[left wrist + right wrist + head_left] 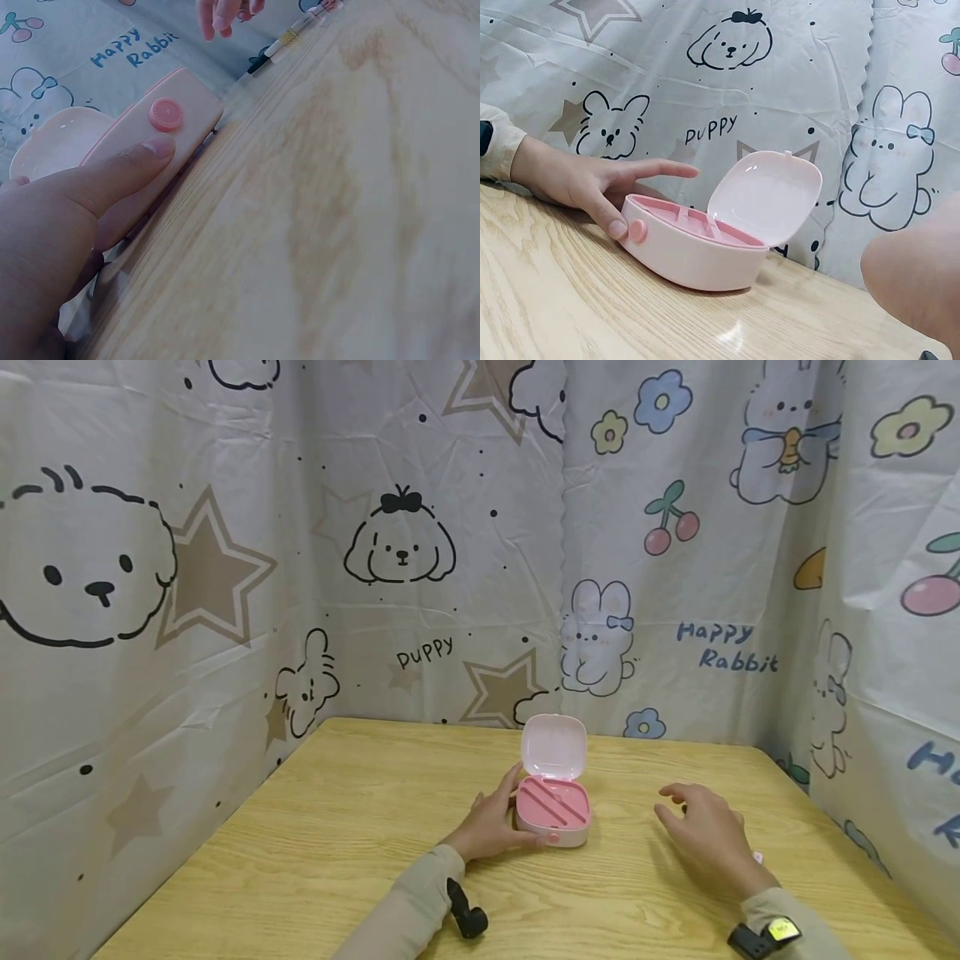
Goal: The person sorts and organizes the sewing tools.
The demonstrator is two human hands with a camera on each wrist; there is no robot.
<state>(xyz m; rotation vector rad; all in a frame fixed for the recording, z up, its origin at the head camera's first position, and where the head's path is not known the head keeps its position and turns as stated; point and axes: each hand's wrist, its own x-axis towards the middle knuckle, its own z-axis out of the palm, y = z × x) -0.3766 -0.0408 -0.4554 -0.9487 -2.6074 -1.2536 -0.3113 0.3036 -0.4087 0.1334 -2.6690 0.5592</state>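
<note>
A small pink-and-white case (pixel 553 810) with a hinged lid (pixel 554 746) stands raised on the table. Its pink inside has slanted dividers, and a round pink button (pixel 166 115) sits on the front wall. My left hand (pixel 491 822) holds the case at its left side. In the left wrist view the thumb (pixel 124 169) lies along the front wall, just below the button; some other fingers are hidden behind the case. To the right of the case, my right hand (pixel 705 827) hovers with loosely bent fingers, and I see nothing held in it.
Slim pens (pixel 289 37) lie on the wood-grain table (pixel 360 793) near my right hand, mostly hidden by it in the head view. A printed curtain (pixel 420 610) surrounds the table at the back and sides. Black wrist cameras (pixel 467 910) are strapped to both sleeves.
</note>
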